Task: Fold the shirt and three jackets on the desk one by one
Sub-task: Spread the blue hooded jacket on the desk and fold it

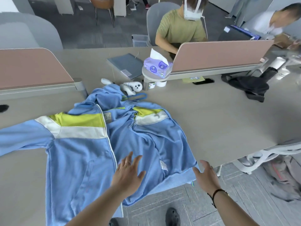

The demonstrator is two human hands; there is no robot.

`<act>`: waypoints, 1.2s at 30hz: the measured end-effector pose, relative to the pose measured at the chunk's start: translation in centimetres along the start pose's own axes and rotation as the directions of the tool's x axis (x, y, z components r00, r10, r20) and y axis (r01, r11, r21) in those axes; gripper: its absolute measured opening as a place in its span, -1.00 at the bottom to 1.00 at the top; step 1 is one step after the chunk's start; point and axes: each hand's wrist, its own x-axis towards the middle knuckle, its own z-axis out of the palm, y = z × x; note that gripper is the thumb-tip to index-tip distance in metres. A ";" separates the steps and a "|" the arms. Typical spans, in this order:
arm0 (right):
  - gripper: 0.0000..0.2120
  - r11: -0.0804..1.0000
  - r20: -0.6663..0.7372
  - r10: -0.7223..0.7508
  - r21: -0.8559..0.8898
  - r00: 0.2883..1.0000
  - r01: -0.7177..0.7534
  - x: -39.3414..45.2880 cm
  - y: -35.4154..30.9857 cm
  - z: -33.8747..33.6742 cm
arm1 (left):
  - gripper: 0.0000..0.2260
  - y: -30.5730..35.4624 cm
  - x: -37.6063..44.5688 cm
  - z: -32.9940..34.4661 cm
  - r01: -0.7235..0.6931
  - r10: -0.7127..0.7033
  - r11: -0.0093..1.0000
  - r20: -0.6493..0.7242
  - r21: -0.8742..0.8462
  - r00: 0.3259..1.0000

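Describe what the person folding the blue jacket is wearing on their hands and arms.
Both forearms are bare, with no sleeves showing. The left hand has a thin ring on one finger. The right hand has no ring that I can see, but its wrist carries a dark cord bracelet with a small gold-coloured piece beside it.

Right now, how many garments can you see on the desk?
2. A light blue jacket lies spread open in front of both hands, its hem hanging over the near edge. A dark garment lies bunched at the far right. Others may be out of view.
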 end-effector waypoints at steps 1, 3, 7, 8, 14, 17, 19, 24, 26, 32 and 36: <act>-0.50 1.000 0.006 0.002 0.013 1.000 -0.002 0.8 0.1 -0.4 | -0.42 0.6 0.2 0.1 0.007 -0.007 1.000 0.003 0.017 1.000; -0.49 0.999 0.042 0.005 0.043 0.999 -0.007 2.8 0.2 -1.1 | -0.41 1.9 0.6 0.2 0.030 -0.030 0.999 -0.002 0.035 1.000; -0.59 0.996 0.210 0.013 0.085 0.978 -0.032 7.2 1.1 -1.3 | -0.41 6.1 1.2 1.6 0.097 -0.097 0.995 -0.045 0.013 0.994; -0.57 0.996 0.243 -0.008 0.090 0.970 -0.015 8.6 1.8 -0.9 | -0.41 7.6 1.1 2.5 0.106 -0.106 0.994 -0.039 0.002 0.994; -0.51 0.940 0.375 -0.185 0.337 0.908 0.052 12.8 1.7 0.2 | -0.35 16.3 2.4 7.6 0.019 -0.025 0.994 0.053 0.111 0.998; -0.38 0.828 0.503 -0.149 0.534 0.852 -0.170 12.1 0.6 -1.2 | -0.35 19.7 3.8 8.5 -0.004 -0.002 0.992 0.046 0.127 0.999; -0.53 0.775 0.530 -0.106 0.574 0.841 -0.264 12.2 0.7 -2.4 | -0.36 21.3 4.6 9.1 -0.036 0.026 0.987 0.065 0.158 0.998; -0.55 0.722 0.524 -0.013 0.594 0.852 -0.354 14.5 3.6 -3.3 | -0.38 23.6 7.1 11.6 -0.157 0.103 0.938 0.184 0.310 0.978; -0.60 0.711 0.543 0.007 0.588 0.840 -0.386 14.6 4.5 -3.8 | -0.43 24.1 8.1 12.4 -0.184 0.113 0.904 0.198 0.386 0.974; -0.75 0.881 0.567 -0.035 0.406 0.823 -0.242 15.0 6.4 -5.2 | -0.79 24.7 8.7 10.6 -0.013 0.005 0.932 0.023 0.361 1.000; -0.76 0.884 0.590 -0.040 0.397 0.806 -0.246 14.1 5.1 -5.0 | -0.93 21.4 6.6 7.7 0.182 -0.269 0.946 -0.341 -0.267 0.901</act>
